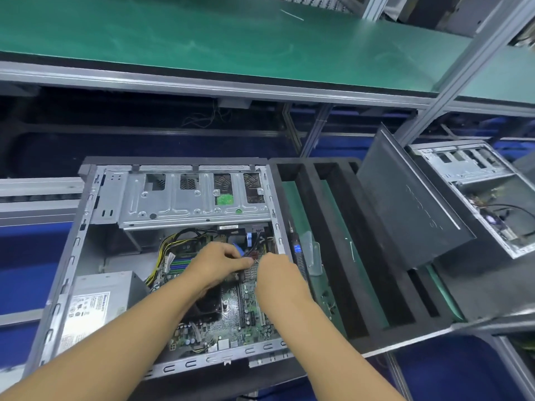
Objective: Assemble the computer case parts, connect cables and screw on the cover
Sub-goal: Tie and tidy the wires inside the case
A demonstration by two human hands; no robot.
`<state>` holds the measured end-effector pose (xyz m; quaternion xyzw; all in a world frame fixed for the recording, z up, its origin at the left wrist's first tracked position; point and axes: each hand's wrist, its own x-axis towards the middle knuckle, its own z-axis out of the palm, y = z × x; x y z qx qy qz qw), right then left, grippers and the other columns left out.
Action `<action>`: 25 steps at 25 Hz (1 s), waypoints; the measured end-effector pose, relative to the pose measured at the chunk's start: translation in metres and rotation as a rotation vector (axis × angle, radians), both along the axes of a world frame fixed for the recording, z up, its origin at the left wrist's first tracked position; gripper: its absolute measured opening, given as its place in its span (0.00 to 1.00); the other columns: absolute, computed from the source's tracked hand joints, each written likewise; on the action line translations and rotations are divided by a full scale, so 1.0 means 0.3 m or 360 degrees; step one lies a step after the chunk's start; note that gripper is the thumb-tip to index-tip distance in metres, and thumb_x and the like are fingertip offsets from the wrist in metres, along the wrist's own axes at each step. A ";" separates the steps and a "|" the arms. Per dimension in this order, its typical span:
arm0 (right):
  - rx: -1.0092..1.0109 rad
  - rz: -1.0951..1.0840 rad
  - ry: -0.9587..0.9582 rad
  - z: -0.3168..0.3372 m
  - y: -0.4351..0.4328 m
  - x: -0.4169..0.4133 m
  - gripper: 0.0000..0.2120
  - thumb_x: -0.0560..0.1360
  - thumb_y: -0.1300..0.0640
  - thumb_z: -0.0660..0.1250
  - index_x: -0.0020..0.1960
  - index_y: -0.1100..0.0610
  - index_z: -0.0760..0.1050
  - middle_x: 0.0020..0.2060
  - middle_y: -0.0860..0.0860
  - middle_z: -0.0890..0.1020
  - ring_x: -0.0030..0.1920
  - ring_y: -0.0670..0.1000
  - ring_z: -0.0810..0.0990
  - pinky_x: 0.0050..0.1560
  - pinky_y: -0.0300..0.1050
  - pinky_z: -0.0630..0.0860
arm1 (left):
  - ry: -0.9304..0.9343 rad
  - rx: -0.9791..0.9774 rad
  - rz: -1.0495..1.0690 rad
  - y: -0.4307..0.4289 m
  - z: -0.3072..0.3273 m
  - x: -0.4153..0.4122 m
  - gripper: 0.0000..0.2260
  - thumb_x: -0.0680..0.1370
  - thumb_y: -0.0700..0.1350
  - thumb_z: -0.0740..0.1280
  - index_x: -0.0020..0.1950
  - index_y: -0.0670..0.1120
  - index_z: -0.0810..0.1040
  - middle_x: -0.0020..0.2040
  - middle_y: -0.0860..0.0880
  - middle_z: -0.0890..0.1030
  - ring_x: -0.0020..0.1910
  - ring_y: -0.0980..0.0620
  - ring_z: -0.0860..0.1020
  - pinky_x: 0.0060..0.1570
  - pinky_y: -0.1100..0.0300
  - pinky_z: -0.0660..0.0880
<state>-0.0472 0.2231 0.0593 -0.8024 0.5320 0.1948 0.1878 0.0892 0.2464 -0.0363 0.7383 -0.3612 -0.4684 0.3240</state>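
Inside the computer case point(71, 264), the left hand point(220, 263) and right hand point(276, 274) cover their fingertips. The label point(86, 311) has words too small to read.

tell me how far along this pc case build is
Done: power supply, drive cage and motherboard sit in the case. In hand: left hand pinches cables by the motherboard's far edge, right hand alongside. Left: cover leans unfitted at right; screwdriver lies unused in the tray.

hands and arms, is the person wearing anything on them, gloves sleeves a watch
Nothing worn that shows. The left hand and right hand are bare, no gloves or rings in view. The left forearm and right forearm are bare down to the frame's edge: no sleeves, watch or wrist strap.
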 end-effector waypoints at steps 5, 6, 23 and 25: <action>-0.0058 -0.0065 -0.0119 -0.086 -0.006 0.055 0.17 0.78 0.69 0.65 0.66 0.63 0.69 0.63 0.59 0.75 0.58 0.59 0.81 0.45 0.47 0.72 | -0.0027 -0.0121 -0.0318 0.033 0.005 0.042 0.12 0.72 0.50 0.76 0.29 0.55 0.80 0.29 0.56 0.77 0.32 0.57 0.72 0.42 0.56 0.69; -0.0064 -0.0087 -0.0170 -0.106 -0.009 0.068 0.17 0.79 0.69 0.65 0.66 0.63 0.69 0.63 0.59 0.73 0.58 0.59 0.81 0.45 0.47 0.72 | 0.0001 -0.0144 -0.0280 0.036 0.002 0.038 0.12 0.72 0.49 0.76 0.29 0.55 0.80 0.30 0.57 0.77 0.33 0.57 0.72 0.43 0.56 0.69; 0.0328 -0.0915 -0.1232 -0.215 -0.011 0.046 0.13 0.82 0.69 0.56 0.49 0.54 0.74 0.36 0.49 0.75 0.33 0.46 0.69 0.28 0.32 0.64 | -0.0117 -0.0406 0.0589 0.082 0.047 -0.024 0.11 0.70 0.41 0.78 0.41 0.51 0.76 0.35 0.57 0.85 0.34 0.67 0.80 0.31 0.76 0.69; 0.0306 -0.0927 -0.1226 -0.204 0.021 0.034 0.10 0.81 0.67 0.56 0.53 0.53 0.68 0.41 0.50 0.78 0.37 0.46 0.72 0.33 0.33 0.68 | -0.0117 -0.0453 0.0582 0.090 0.051 -0.033 0.13 0.71 0.43 0.77 0.44 0.50 0.72 0.36 0.59 0.85 0.35 0.68 0.79 0.32 0.73 0.69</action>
